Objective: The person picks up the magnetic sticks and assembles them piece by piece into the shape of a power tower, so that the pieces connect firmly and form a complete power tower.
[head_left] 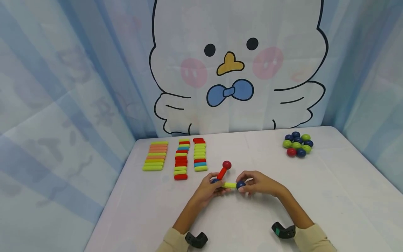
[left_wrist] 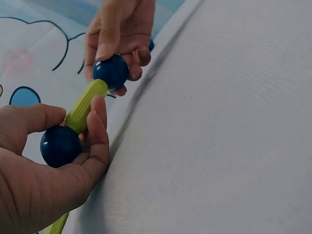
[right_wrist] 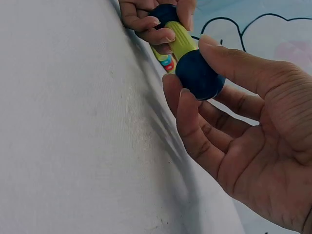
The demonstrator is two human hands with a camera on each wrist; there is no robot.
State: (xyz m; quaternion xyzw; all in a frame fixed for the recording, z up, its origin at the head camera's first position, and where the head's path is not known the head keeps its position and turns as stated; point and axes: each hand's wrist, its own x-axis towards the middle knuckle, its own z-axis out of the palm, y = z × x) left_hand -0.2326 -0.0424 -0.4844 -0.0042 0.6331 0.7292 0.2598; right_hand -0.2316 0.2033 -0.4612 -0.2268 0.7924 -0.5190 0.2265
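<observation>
A green stick point(head_left: 230, 184) joins two blue balls, one at either end. My left hand point(head_left: 208, 189) grips the left blue ball point(left_wrist: 61, 146), its fingers also alongside the stick. The right blue ball point(head_left: 240, 185) is pinched between the thumb and fingers of my right hand point(head_left: 261, 183); the right wrist view shows that ball point(right_wrist: 200, 75) close up. From the left ball a red stick point(head_left: 221, 173) slants up, with a red ball point(head_left: 226, 165) on its far end. In the left wrist view the green stick point(left_wrist: 87, 106) meets both balls.
Three columns of short sticks lie at the left: one mostly green and orange point(head_left: 155, 154), two of mixed colours point(head_left: 181, 158) point(head_left: 199, 152). A cluster of blue, green and red balls point(head_left: 296, 139) sits at the back right. A printed curtain point(head_left: 233, 115) stands behind the table point(head_left: 346, 196).
</observation>
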